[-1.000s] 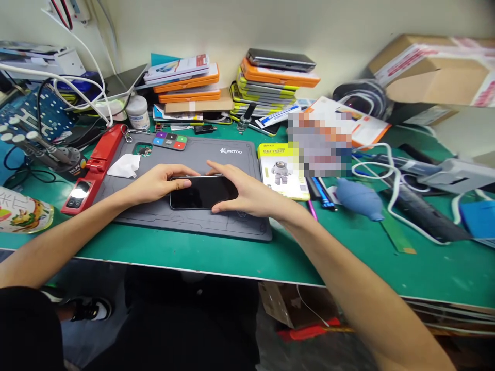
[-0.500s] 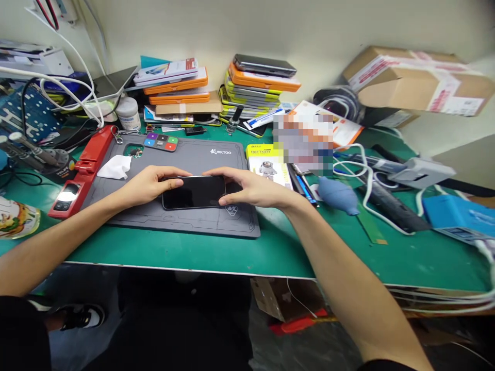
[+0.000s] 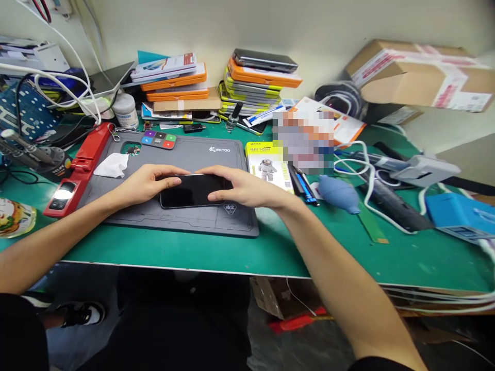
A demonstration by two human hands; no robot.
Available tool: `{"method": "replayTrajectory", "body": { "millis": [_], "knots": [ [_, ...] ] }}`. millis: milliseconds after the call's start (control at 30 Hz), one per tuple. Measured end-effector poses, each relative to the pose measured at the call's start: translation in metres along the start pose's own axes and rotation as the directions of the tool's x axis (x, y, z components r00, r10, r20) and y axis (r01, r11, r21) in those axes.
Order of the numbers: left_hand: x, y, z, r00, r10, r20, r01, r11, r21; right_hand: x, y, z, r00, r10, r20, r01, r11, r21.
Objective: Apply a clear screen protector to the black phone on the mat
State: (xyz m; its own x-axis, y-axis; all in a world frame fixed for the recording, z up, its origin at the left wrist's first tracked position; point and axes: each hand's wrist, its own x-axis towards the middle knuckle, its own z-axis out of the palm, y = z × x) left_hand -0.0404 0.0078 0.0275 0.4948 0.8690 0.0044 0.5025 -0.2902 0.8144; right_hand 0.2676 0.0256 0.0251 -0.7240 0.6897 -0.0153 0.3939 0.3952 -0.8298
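The black, flat, rectangular smartphone (image 3: 189, 195) is held lengthwise over the near middle of a dark grey rectangular work mat (image 3: 209, 221), dark glass face upward; whether its underside touches the mat cannot be told. The left hand (image 3: 145, 184) grasps its left end, thumb laid over the upper left corner and fingers along the far edge. The right hand (image 3: 245, 188) grasps the right end, fingers reaching along the far edge and thumb over the face. The fingertips beneath or behind the smartphone are hidden. A crumpled white tissue (image 3: 112, 165) lies on the mat beyond the left forearm, beside a long red device with a small lit display (image 3: 93, 144) along the mat's left side. Near the mat's far edge sits a small panel of coloured squares (image 3: 158, 140). Just right of the mat lies a yellow-and-white battery packet with an astronaut picture (image 3: 259, 165), and farther right a blue rubber blower bulb (image 3: 339, 195). All these rest on a green tabletop (image 3: 185, 252), with stacked orange-edged cases (image 3: 174, 82) toward the wall.
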Motion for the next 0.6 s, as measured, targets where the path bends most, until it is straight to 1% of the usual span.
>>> {"method": "replayTrajectory", "body": {
  "millis": [67,167,233,333,433,600],
  "knots": [
    [0.0,0.001,0.001,1.0,0.003,-0.008,-0.003,1.0,0.026,-0.003,0.003,-0.012,0.997,-0.024,0.075,0.023,1.0,0.014],
    [-0.002,0.001,0.003,1.0,0.011,-0.018,-0.01,0.998,0.068,-0.007,0.006,-0.019,0.994,-0.018,0.106,0.01,0.997,0.077],
    [-0.003,0.001,0.004,0.999,0.02,-0.025,-0.018,0.997,0.08,-0.008,0.006,-0.016,0.996,0.0,0.089,-0.008,0.996,0.091],
    [-0.004,-0.001,0.006,0.998,0.033,-0.047,-0.029,0.996,0.08,-0.007,0.005,-0.007,0.999,0.006,0.036,-0.007,0.999,0.037],
    [-0.004,-0.003,0.007,0.997,0.045,-0.066,-0.039,0.995,0.091,-0.005,0.002,0.001,1.0,-0.009,-0.019,0.009,1.0,-0.003],
    [-0.004,-0.005,0.007,0.997,0.055,-0.059,-0.049,0.995,0.087,-0.004,-0.001,0.012,0.995,-0.059,-0.08,0.051,0.994,-0.099]
  ]
}}
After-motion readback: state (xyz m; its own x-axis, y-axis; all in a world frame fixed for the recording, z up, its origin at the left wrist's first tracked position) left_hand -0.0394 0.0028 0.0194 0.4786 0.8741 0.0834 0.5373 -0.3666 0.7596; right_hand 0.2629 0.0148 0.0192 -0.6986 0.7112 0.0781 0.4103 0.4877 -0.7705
